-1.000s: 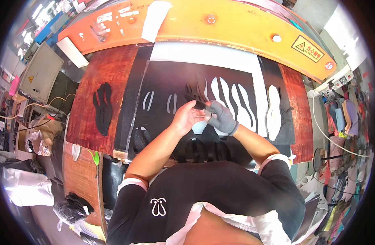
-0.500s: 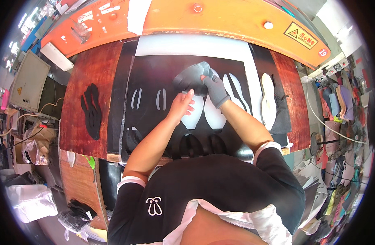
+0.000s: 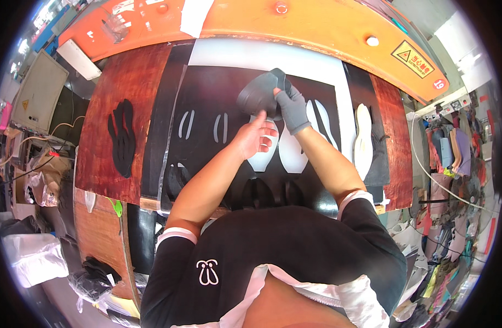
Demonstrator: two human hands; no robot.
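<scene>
Bent dark grey sole-shaped pieces (image 3: 256, 95) are pinched in my right hand (image 3: 293, 111), which wears a grey glove with a bare thumb tip. They curve toward the left above the sheet; how many there are I cannot tell. My left hand (image 3: 255, 136) is bare, with its thumb raised by the lower edge of these pieces and its fingers loosely apart. Below both hands lies a black sheet (image 3: 201, 93) with sole-shaped and narrow curved cut-outs. White shows through several of them. Part of the cut-outs is hidden behind my hands.
A white board (image 3: 245, 52) lies under the black sheet. An orange machine beam (image 3: 327, 35) spans the far side. Black sole shapes (image 3: 121, 139) rest on the red-brown board at left, pale ones (image 3: 363, 139) at right. Hanging coloured scraps (image 3: 453, 145) crowd the far right.
The dark pieces have turned a little in my right hand. My left thumb has shifted along their lower edge, and its fingers have spread slightly. The whole view has shifted slightly.
</scene>
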